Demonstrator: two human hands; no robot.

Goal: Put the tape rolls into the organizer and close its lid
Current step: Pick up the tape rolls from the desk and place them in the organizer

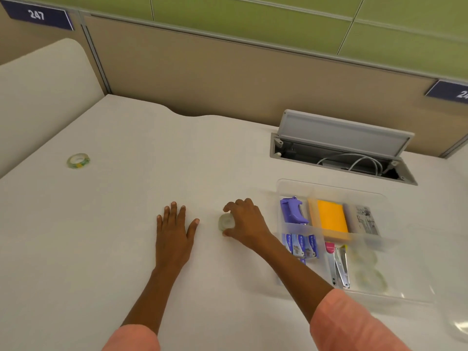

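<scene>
Tape roll (226, 222), pale and blurred, sits on edge on a white desk (126, 224), pinched between the thumb and fingers of the right hand (247, 221). The left hand (174, 229) lies flat on the desk just left of it, palm down, fingers spread, holding nothing. Both arms show pink sleeves (354, 325) near the bottom edge.

A second roll (78, 160), clear with green and yellow on its side, lies flat far off to the left, well apart from both hands.

The organizer (286, 188), a clear plastic tray with compartments, stands just right of the right forearm. Its back row holds a purple tool (293, 211), an orange pad (331, 219) and a printed card (366, 220). The front row holds small blue boxes (301, 245), metal clippers (340, 267), and two more pale rolls (367, 272) in the right front compartment. Whether a lid is in view I cannot tell.

Behind the organizer, a grey cable hatch (342, 133) in the desk stands open, with white cables (362, 162) inside.
</scene>
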